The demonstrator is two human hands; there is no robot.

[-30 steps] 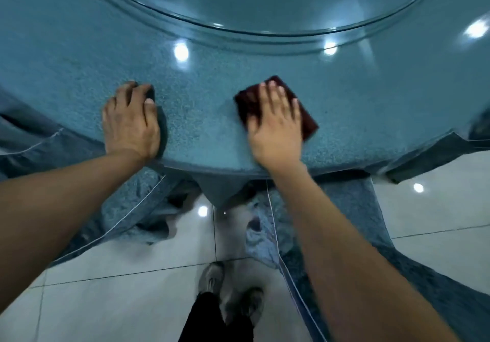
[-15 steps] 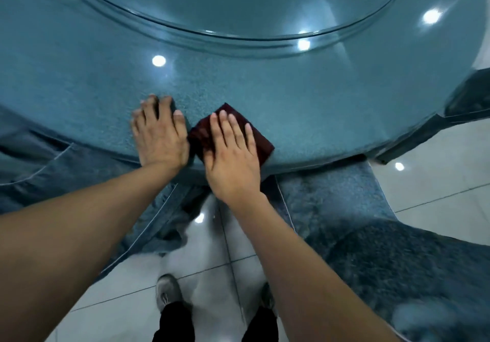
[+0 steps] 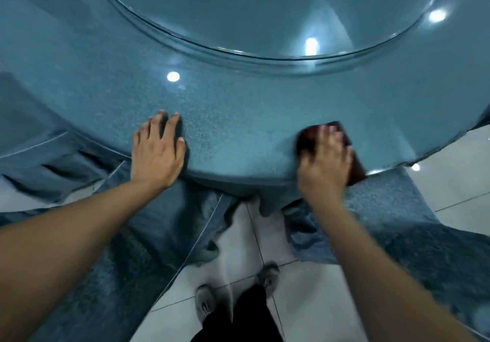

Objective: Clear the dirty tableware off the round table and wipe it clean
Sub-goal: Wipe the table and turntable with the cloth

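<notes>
The left hand (image 3: 156, 153) lies flat and open on the round table (image 3: 238, 118) near its front edge, fingers spread, holding nothing; it looks like a brace. Below that hand the blue tablecloth (image 3: 79, 161) hangs in loose folds with a pale seam running down them. If the palm drags sideways while bearing weight, the cloth could likely slide or bunch on the top, pulling the drape toward the feet.

Well beyond the fingertips of both hands sits the glass turntable (image 3: 265, 10), its rim curving across the tabletop. No dishes show in this part of the table, so clearing seems done here and wiping is the step in hand. A stroke pushed too far forward could knock the cloth against the turntable's edge.

The right hand (image 3: 324, 164) presses palm-down on a dark red wiping cloth (image 3: 355, 161), fingers (image 3: 322, 134) extended over it rather than curled around it; the hand is blurred, so the exact grip is hard to tell. The wiping cloth sits at the very rim of the table, its right part seeming to overhang. With only downward pressure on it, it may slip off the edge onto the tiled floor (image 3: 450, 182) to the right of that hand.

Beneath and between the arms, the person's shoes (image 3: 267, 275) stand close to the hanging fabric, a possible snag.
</notes>
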